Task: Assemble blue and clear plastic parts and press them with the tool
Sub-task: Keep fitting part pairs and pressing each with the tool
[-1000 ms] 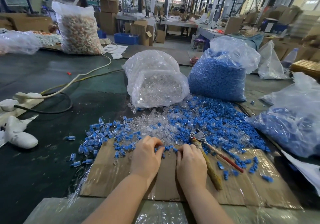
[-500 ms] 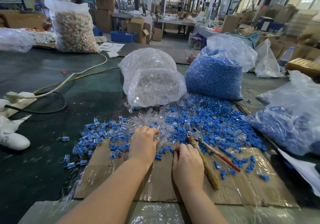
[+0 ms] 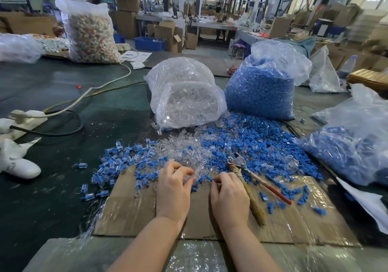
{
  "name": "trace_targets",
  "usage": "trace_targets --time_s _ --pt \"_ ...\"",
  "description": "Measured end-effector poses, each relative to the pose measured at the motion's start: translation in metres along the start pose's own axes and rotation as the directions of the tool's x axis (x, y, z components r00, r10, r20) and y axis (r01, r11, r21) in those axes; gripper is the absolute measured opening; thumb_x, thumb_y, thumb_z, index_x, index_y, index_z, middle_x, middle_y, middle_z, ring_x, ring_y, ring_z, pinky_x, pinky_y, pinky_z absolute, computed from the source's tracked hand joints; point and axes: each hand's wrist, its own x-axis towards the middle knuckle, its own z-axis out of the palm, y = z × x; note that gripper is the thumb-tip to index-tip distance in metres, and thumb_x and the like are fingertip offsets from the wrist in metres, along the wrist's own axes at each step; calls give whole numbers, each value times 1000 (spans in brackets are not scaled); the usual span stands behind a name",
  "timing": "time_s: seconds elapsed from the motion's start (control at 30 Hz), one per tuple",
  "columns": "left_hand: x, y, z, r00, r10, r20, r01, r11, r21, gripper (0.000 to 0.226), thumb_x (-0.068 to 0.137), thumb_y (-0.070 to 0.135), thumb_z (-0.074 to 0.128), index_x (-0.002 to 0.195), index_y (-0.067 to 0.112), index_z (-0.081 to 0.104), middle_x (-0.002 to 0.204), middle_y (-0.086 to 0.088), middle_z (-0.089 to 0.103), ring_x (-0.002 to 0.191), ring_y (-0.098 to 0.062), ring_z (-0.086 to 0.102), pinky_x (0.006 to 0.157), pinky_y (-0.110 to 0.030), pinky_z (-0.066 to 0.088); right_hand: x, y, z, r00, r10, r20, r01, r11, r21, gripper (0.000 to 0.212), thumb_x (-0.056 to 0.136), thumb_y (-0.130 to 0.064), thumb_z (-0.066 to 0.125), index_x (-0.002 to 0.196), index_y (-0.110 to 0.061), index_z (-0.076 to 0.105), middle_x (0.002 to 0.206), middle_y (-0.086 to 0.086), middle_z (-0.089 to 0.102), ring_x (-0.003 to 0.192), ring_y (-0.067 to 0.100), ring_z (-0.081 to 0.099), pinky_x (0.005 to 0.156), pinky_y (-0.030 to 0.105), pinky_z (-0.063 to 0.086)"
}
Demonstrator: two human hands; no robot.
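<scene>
Hands at the near edge of the heap, both with curled fingers: left hand (image 3: 173, 189) in the clear parts (image 3: 184, 152), fingertips bent as if pinching one, though too small and glassy to tell for sure; right hand (image 3: 230, 196) with thumb and forefinger pinched at a blue part (image 3: 209, 178), whether truly held or only touched cannot tell. Step in hand, by judgement: picking one piece of each kind for joining. Best to take only a single clear part and a single blue one, not a cluster, since the pieces lie tangled and mixed. Good to lift them a little above the cardboard (image 3: 130, 215) before mating, so that no stray piece gets caught between. Then to turn the blue part until its plug end faces the opening of the clear one, to push straight and not at an angle, and to feel for the seat before reaching for the tool. Pliers (image 3: 241, 164) lying untouched just beside the right hand, head on the blue pile (image 3: 262, 143), handles toward the person, so only a short reach needed; better to keep the joined pair in the left hand and to take the pliers with the right. Finished pieces (image 3: 117, 162), as it seems, gathered on the left of the heap, near the left hand; sensible to drop each pressed one there, away from the loose stock. Bags (image 3: 184, 91) behind, well apart, not needed now.
</scene>
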Motion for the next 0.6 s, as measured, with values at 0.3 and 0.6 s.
trace_targets --time_s 0.3,0.6 --pt "-9 -1 -4 1000 -15 -20 13 992 -128 16 84 10 65 99 10 70 86 10 55 77 6 50 74 2 36 -1 -1 -2 997 -60 -51 61 998 13 18 73 -7 76 69 -12 59 66 -1 60 60 19 57 55 26 45" --pt "-9 -5 -3 999 -14 52 21 991 -129 14 81 11 69 94 10 72 91 5 62 81 -4 56 75 0 39 -2 1 -3 994 -101 -38 104 991 81 17 74 -8 75 69 -13 59 64 -3 60 58 17 57 54 24 40"
